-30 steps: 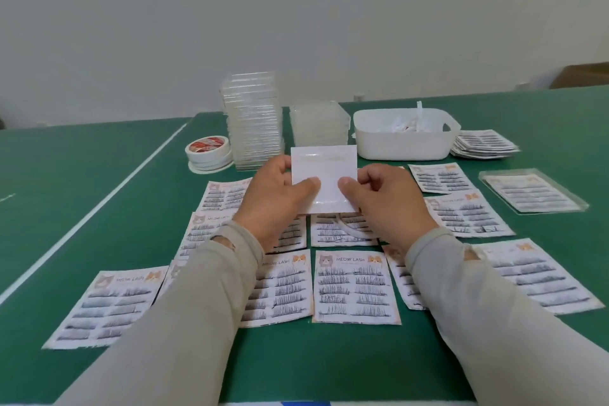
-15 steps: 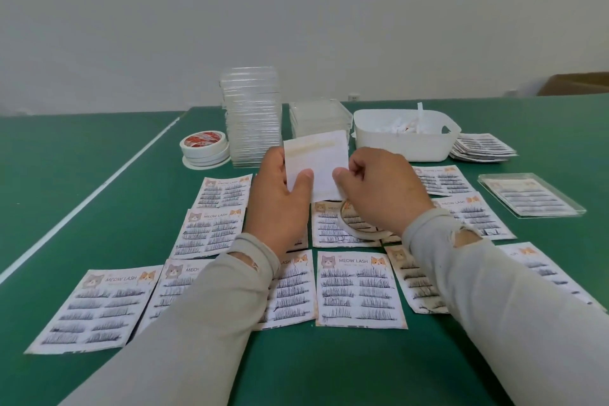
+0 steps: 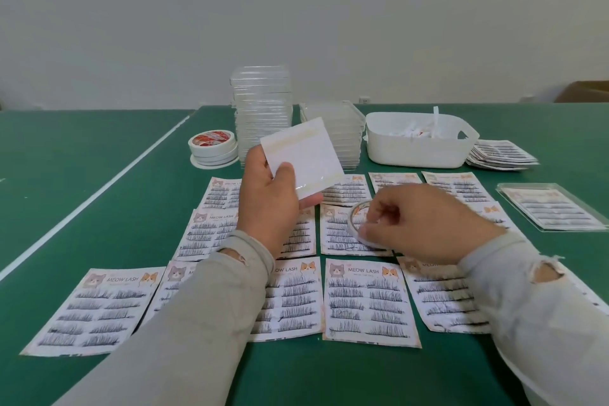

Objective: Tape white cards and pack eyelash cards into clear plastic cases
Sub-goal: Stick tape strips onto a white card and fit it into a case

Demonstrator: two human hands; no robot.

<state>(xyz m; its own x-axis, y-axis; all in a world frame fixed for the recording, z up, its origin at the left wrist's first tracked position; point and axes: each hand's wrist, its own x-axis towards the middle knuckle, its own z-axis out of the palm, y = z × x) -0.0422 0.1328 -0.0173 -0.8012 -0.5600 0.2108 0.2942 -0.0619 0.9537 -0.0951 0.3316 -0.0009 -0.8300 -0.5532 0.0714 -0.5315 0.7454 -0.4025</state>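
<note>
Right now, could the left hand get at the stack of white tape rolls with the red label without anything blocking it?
Probably not freely: the left hand grips the white square card, so it is occupied. The path to the stack of white tape rolls over the green table looks unobstructed.

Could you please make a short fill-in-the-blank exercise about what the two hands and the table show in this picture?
1. The left hand holds up a white ____.
2. The right hand grips a roll of ____.
3. The eyelash cards lie on a ____ table.
4. The white bin stands right of the clear ____.

Missing words: card; tape; green; cases
</note>
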